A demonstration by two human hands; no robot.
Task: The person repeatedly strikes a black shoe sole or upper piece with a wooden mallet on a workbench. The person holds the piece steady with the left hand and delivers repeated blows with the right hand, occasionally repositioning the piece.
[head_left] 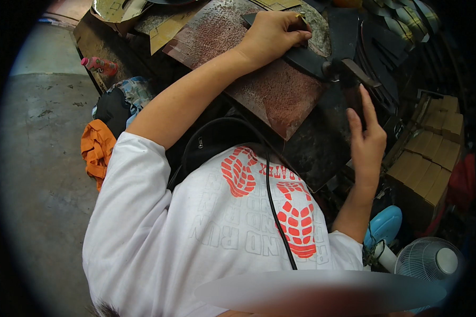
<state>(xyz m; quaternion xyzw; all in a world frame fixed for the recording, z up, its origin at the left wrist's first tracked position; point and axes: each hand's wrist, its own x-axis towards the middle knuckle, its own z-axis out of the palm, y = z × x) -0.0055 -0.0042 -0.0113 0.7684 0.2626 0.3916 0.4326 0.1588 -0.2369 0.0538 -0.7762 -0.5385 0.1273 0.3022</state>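
My left hand (275,37) is closed in a pinch above a long flat black piece (307,62). What its fingertips hold is too small to make out; a speck of yellow shows by them. The black piece lies across a worn reddish-brown board (280,95) with a rough surface. To the right, my right hand (367,134) grips the dark handle of a hammer (353,95), thumb and forefinger stretched along it. The hammer's metal head is by the right end of the black piece.
Stacked black sheets (375,63) lie right of the board, and yellowish cardboard (169,30) lies behind it. Brown boxes (426,164) and a fan (428,264) stand at right. At left are a pink bottle (100,66) and orange cloth (97,150).
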